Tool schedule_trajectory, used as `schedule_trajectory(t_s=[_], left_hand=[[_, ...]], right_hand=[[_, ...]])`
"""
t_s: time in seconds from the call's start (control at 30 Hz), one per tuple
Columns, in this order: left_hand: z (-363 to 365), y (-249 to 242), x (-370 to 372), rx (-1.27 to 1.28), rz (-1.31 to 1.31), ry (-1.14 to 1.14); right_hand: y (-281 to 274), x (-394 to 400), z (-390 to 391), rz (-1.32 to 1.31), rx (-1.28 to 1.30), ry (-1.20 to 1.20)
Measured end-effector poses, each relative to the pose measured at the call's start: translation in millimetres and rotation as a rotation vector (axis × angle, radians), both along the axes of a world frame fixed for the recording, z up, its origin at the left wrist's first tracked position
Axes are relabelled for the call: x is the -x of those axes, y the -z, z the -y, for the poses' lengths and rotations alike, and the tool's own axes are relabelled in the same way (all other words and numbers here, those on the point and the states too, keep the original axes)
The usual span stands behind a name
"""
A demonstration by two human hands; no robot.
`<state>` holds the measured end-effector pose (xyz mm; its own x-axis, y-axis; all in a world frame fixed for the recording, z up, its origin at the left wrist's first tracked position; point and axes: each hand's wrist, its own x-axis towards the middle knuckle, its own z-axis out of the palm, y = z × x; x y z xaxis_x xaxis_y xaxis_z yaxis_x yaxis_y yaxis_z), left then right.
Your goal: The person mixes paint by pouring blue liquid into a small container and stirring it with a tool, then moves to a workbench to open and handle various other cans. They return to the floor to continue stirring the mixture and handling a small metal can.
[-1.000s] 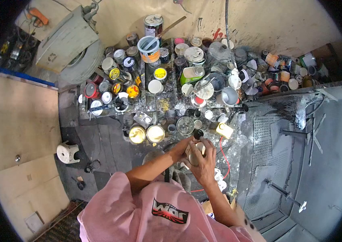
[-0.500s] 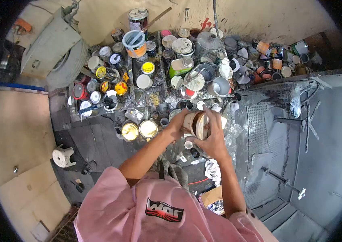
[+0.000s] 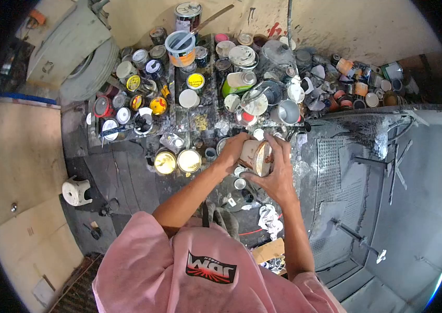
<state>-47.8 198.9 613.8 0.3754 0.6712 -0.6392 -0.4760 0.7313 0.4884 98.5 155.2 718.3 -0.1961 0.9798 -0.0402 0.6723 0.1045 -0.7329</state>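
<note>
Both hands hold a whitish tub (image 3: 249,151) with brown stains, tilted on its side over the low work area. My left hand (image 3: 229,154) wraps round the tub's left side. At the other end, a round lid (image 3: 264,158) with reddish-brown smears is gripped by the curved fingers of my right hand (image 3: 278,177), close against the tub's mouth. Small white cups (image 3: 240,183) stand just below the hands. Left of my left hand are two open cans (image 3: 189,160) with a pale yellow content.
Crowded paint cans and tubs fill the bench (image 3: 200,124) ahead, among them a blue-grey pot (image 3: 180,49) with a stirring stick. A white stool (image 3: 76,191) stands on the floor at left. Crumpled white paper (image 3: 269,221) lies below the hands, near a cardboard piece (image 3: 268,251).
The lid has come closer to the tub's mouth; the dark brown opening between them has narrowed. The tub has turned a little in the hands, and the camera view has shifted slightly.
</note>
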Motion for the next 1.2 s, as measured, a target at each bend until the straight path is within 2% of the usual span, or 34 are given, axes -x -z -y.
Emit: schedule_trajectory(t_s=[0.23, 0.33, 0.6, 0.63, 0.73, 0.83, 1.03, 1.2], left_hand=[[6.8, 6.9, -3.3, 0.125, 0.026, 0.062], [15.7, 9.9, -7.5, 0.115, 0.054, 0.027], [13.7, -4.1, 5.1, -0.205, -0.065, -0.019], [11.5, -2.7, 3.5, -0.167, 0.01, -0.039], [6.4, -13.8, 3.1, -0.189, 0.021, -0.037], [5.8, 1.5, -1.2, -0.187, 0.133, -0.068], [6.3, 5.3, -4.0, -0.163, 0.007, -0.027], [15.5, 13.0, -7.3, -0.174, 0.097, -0.064]], right_hand=[[15.8, 0.0, 8.3, 0.072, -0.155, -0.079], [33.6, 1.5, 13.5, 0.009, -0.156, -0.01], [21.7, 14.7, 14.8, 0.022, -0.103, 0.078], [18.6, 14.1, 14.6, 0.005, -0.07, 0.081], [11.6, 10.0, 12.1, 0.03, -0.125, 0.052], [8.5, 5.7, 11.7, -0.004, -0.155, 0.043], [9.1, 2.2, 17.9, 0.091, -0.224, 0.013], [11.3, 2.2, 19.0, -0.006, -0.23, 0.056]])
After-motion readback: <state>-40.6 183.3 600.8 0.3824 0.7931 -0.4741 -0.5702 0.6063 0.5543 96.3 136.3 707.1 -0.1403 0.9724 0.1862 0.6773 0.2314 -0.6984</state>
